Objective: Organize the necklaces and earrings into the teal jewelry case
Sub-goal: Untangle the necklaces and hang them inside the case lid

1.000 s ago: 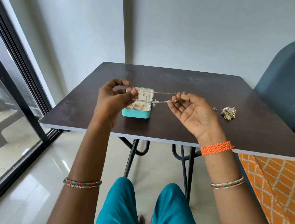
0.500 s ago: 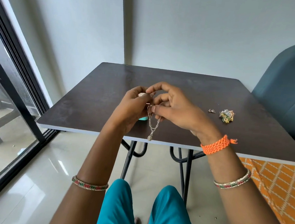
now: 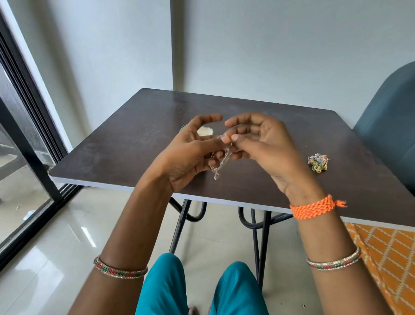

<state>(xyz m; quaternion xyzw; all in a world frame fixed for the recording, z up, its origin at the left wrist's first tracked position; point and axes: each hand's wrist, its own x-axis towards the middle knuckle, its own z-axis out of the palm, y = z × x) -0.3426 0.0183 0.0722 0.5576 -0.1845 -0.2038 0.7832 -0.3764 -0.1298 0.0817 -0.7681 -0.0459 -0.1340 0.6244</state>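
Note:
A thin silver necklace (image 3: pixel 222 162) hangs folded in a short bunch between my two hands above the table. My left hand (image 3: pixel 189 153) pinches its top with thumb and fingers. My right hand (image 3: pixel 260 142) pinches the same top from the right, fingertips touching the left ones. The teal jewelry case (image 3: pixel 205 131) lies on the table behind my left hand; only a strip of its pale inside and teal rim shows. A small heap of earrings and jewelry (image 3: pixel 318 162) lies on the table to the right of my right hand.
The dark brown table (image 3: pixel 126 150) has a white front edge and black metal legs. A blue-grey chair (image 3: pixel 405 124) stands at the right. A glass sliding door (image 3: pixel 6 152) runs along the left. An orange patterned cloth (image 3: pixel 392 269) hangs at the lower right.
One second ago the necklace was stretched out between my hands over the case. My hands came together, and now the chain hangs folded in a shorter bunch, with both hands a little nearer me.

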